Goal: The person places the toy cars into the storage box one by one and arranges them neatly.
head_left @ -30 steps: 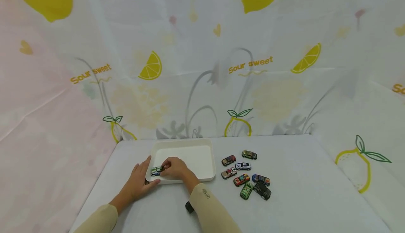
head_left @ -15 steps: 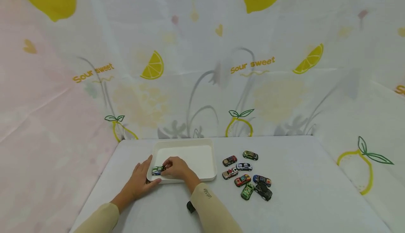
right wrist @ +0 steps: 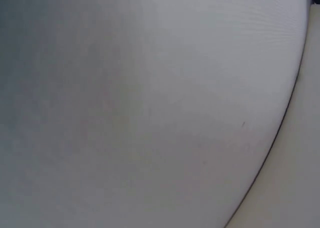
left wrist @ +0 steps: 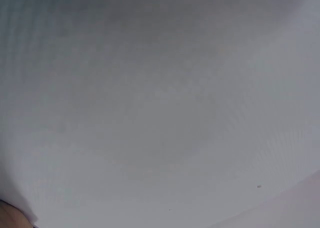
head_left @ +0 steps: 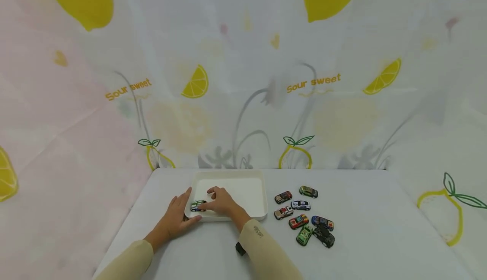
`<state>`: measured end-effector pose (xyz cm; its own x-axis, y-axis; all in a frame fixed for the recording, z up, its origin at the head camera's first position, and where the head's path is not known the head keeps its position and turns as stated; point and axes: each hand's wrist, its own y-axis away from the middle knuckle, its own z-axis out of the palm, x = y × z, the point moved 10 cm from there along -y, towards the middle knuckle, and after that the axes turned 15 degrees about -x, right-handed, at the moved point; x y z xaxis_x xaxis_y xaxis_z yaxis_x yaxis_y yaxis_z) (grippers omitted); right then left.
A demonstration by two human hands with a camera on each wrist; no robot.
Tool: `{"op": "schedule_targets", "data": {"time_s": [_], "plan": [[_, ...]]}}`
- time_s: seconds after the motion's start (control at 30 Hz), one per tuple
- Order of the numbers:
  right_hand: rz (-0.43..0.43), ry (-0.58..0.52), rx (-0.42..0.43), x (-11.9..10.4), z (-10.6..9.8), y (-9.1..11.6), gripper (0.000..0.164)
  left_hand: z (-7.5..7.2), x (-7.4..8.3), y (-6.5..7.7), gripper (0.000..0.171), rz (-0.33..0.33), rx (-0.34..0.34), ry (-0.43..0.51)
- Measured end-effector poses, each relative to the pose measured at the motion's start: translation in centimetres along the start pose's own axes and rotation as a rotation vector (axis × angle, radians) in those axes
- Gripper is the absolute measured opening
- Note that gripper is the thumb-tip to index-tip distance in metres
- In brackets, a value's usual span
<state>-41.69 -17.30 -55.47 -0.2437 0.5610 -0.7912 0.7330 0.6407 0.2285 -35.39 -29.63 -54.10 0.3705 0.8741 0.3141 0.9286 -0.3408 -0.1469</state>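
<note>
Tray [head_left: 243,189]: left hand [head_left: 176,217] at near-left corner, thumb and fingers spread ungripping, likely steadying; right hand [head_left: 223,203] over it, fingers parted, thumb touching toy car [head_left: 195,205], perhaps for alignment.

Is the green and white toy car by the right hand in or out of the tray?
In. The head view shows the green and white toy car inside the white tray, by its near left corner.
</note>
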Motion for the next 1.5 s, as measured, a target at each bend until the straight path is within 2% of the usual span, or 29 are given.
{"op": "schedule_targets", "data": {"time_s": [0.2, 0.4, 0.63, 0.8, 1.1, 1.5], "plan": [[0.012, 0.128, 0.055, 0.4, -0.4, 1.2, 0.066, 1.6, 0.7, 0.1, 0.095, 0.011, -0.005, 0.029], [0.014, 0.248, 0.080, -0.7, -0.7, 2.2, 0.071, 1.1, 0.3, 0.9, 0.096, -0.001, 0.019, 0.024], [-0.018, 0.584, 0.118, -2.3, -2.7, 3.8, 0.079, 0.3, 0.0, 0.5, 0.097, 0.017, 0.015, -0.002], [-0.046, 0.757, 0.136, -2.4, -4.9, 4.5, 0.083, -0.3, -0.4, 0.4, 0.099, -0.017, 0.002, 0.000], [-0.007, 0.812, 0.202, -0.7, -10.9, 6.1, 0.085, 0.3, -0.5, 0.0, 0.100, -0.026, 0.002, 0.003], [0.078, 0.833, 0.256, 4.0, -16.2, 8.5, 0.085, 0.3, -0.3, 0.0, 0.100, -0.033, -0.016, -0.009]]}}
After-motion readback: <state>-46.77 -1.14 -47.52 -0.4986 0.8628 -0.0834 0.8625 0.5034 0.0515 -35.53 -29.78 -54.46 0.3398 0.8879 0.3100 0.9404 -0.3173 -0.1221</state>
